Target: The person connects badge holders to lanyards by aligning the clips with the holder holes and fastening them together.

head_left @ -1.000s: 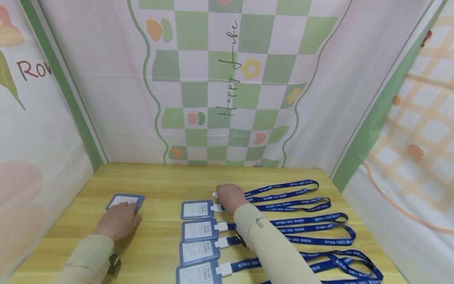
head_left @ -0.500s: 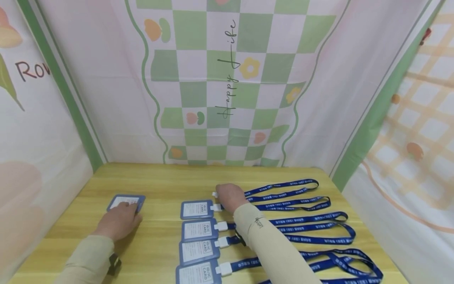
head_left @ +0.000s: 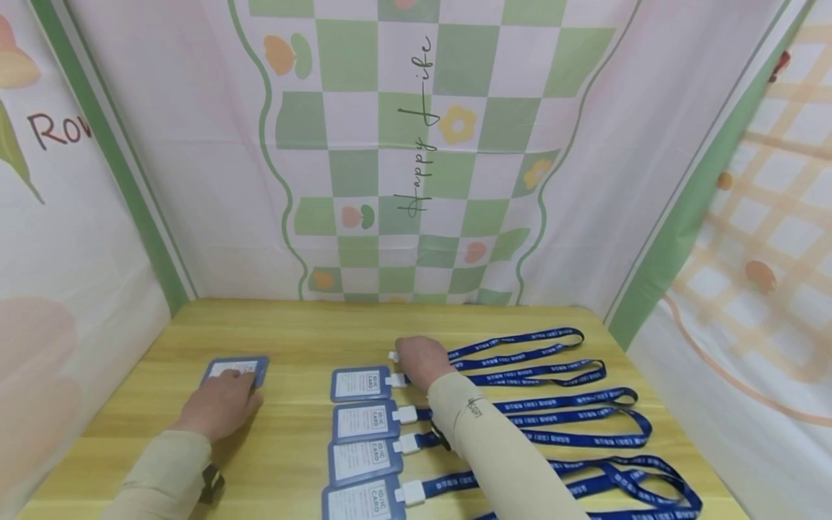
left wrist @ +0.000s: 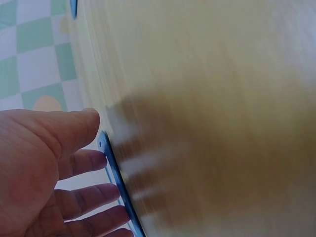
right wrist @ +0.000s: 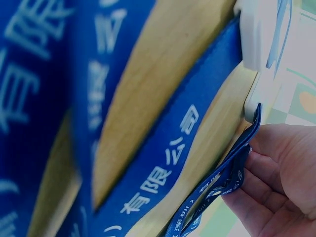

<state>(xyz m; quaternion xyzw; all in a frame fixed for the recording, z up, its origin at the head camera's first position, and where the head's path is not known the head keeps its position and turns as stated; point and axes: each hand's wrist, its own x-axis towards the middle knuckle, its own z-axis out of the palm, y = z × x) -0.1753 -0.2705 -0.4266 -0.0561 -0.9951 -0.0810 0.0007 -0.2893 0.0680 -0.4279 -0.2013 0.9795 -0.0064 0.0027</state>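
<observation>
On the left of the table, my left hand [head_left: 217, 406] rests its fingertips on a blue-rimmed ID card holder [head_left: 258, 370]. In the left wrist view, the fingers reach out fairly straight over the holder's face, and the thumb [left wrist: 81, 126] stands off its edge. Toward the back middle, my right hand [head_left: 422, 362] pinches a blue printed lanyard [head_left: 539, 336] near its white clip [head_left: 393, 357]. The right wrist view has this strap [right wrist: 237, 158] between thumb and fingers. No card holder is seen on that clip.
Several card holders [head_left: 365, 421] joined to blue lanyards [head_left: 578, 438] lie in a column in front of the right hand, under and beside its forearm. The wooden table [head_left: 286, 328] ends at a checkered cloth backdrop [head_left: 416, 238], with cloth walls on both sides.
My left hand and the ID card holder beneath its fingers have slid slightly to the right. The right hand stays at the lanyard's clip.
</observation>
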